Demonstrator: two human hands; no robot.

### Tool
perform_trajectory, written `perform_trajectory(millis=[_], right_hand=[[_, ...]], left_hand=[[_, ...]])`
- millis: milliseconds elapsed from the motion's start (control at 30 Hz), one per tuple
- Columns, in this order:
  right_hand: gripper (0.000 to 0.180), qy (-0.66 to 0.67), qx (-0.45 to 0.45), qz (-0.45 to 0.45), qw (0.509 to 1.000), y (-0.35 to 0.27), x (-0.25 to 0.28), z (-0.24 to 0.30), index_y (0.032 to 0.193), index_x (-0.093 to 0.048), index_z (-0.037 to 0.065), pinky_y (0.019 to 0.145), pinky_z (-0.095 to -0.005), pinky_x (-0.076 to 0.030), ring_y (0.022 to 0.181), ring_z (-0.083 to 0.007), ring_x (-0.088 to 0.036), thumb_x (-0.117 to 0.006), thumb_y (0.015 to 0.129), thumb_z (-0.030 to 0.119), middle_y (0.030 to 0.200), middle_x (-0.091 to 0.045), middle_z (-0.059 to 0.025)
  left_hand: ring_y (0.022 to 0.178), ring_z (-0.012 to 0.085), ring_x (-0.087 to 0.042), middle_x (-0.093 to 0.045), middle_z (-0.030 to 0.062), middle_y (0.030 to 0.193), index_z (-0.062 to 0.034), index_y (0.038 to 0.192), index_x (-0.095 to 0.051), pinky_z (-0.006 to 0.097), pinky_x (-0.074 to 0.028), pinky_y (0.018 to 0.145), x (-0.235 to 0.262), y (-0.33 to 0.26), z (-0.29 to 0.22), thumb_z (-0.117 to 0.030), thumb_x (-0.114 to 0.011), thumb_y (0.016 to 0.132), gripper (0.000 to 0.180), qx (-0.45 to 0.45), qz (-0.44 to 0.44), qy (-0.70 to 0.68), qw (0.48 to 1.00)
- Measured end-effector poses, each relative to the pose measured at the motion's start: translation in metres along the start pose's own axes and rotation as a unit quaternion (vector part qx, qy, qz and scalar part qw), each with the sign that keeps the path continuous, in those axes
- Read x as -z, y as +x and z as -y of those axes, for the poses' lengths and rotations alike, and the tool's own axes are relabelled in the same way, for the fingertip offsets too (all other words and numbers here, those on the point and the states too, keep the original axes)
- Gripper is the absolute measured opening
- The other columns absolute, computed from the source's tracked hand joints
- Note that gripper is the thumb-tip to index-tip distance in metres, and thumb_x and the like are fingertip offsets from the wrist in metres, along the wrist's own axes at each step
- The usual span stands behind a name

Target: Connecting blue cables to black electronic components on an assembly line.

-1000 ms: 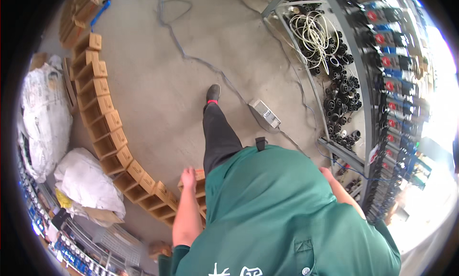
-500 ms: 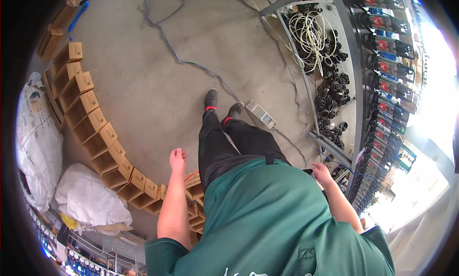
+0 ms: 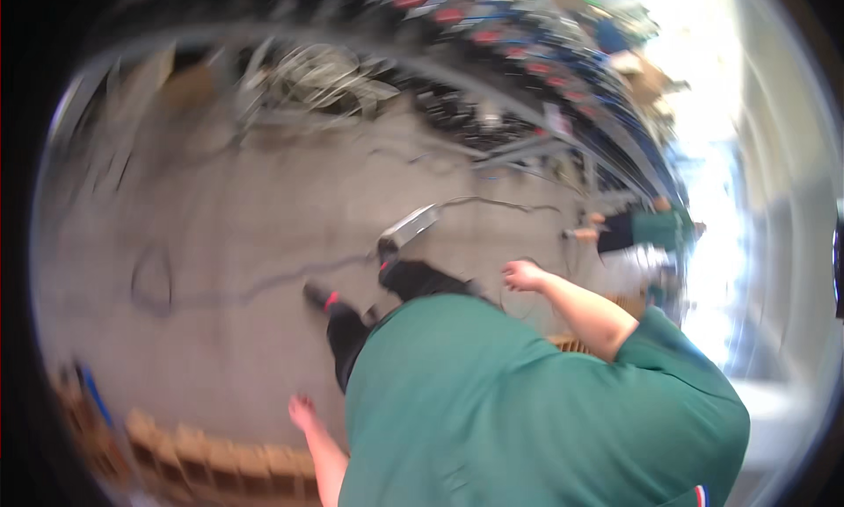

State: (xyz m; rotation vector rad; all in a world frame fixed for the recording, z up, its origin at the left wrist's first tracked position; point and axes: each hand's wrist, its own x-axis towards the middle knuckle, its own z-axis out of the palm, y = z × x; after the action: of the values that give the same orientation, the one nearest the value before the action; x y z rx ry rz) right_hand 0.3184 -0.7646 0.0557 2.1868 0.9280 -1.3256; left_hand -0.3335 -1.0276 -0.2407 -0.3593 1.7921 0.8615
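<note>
Two hands, both bare and empty, well apart on either side of the green shirt (image 3: 527,401).

1. Left hand (image 3: 301,412): low in my view, at the shirt's left edge, fingers loosely curled, closed on nothing. It hangs over bare floor (image 3: 220,243), near the row of boxes (image 3: 202,450) that runs along the lower left. It touches none of them.

2. Right hand (image 3: 525,275): raised to the right, forearm bare up to the sleeve, fingers loosely bent, gripping nothing I can see. The blur keeps me from telling the fingers apart.

3. Legs: dark trousers, shoes (image 3: 318,294) with a red trim at the ankle, mid-stride on the floor between the two hands.

4. Power strip (image 3: 409,226): pale, lying on the floor just beyond the forward foot, with a cable (image 3: 492,201) trailing off to the right. A second dark cable (image 3: 158,283) loops across the floor on the left.

5. Shelving (image 3: 492,59): curves across the top of my view, packed with red and blue items too smeared to identify; a pale coil of wire (image 3: 321,76) sits on it at upper left.

6. Another person (image 3: 646,230): far right, in a green top, beside the shelving, well away from both hands.
</note>
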Motion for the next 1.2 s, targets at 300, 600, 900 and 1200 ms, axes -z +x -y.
perform_trajectory(millis=[300,600,900,1200], right_hand=[[0.055,0.132,-0.046,-0.019,0.990,-0.008,-0.088,-0.128,0.140,-0.060,0.007,0.072,-0.0358,-0.061,0.083,-0.0201,-0.075,-0.066,0.086,0.017,0.100,-0.077,-0.0128],[0.057,0.246,-0.035,0.001,0.969,0.012,-0.185,-0.212,0.139,-0.063,0.011,0.081,-0.0381,-0.061,0.091,-0.0225,-0.074,-0.069,0.084,0.025,0.107,-0.077,-0.0118],[0.054,0.375,-0.035,-0.026,0.926,0.063,-0.172,-0.341,0.137,-0.063,0.011,0.076,-0.0369,-0.061,0.081,-0.0228,-0.075,-0.069,0.085,0.024,0.106,-0.076,-0.0130],[0.050,0.443,-0.087,-0.056,0.891,0.060,-0.155,-0.484,0.134,-0.064,0.008,0.069,-0.0361,-0.060,0.080,-0.0204,-0.074,-0.068,0.087,0.023,0.099,-0.076,-0.0111]], left_hand=[[0.083,0.0240,-0.061,-0.066,0.0130,0.103,0.0026,0.126,-0.056,0.038,-0.051,0.068,-0.057,-0.002,-0.139,-0.039,-0.055,0.102,0.048,-0.101,0.169,0.198,0.960],[0.081,0.0238,-0.062,-0.067,0.0131,0.101,0.0036,0.123,-0.057,0.038,-0.051,0.068,-0.206,-0.025,-0.205,-0.036,-0.055,0.102,0.045,-0.302,0.195,0.419,0.834],[0.080,0.0236,-0.062,-0.067,0.0131,0.099,0.0045,0.120,-0.057,0.038,-0.052,0.068,-0.354,-0.069,-0.134,-0.033,-0.055,0.102,0.042,-0.412,0.137,0.581,0.689],[0.075,0.0201,-0.066,-0.067,0.0101,0.096,-0.0036,0.115,-0.058,0.032,-0.047,0.058,-0.466,-0.227,-0.046,-0.032,-0.055,0.103,0.032,-0.340,0.247,0.499,0.758]])
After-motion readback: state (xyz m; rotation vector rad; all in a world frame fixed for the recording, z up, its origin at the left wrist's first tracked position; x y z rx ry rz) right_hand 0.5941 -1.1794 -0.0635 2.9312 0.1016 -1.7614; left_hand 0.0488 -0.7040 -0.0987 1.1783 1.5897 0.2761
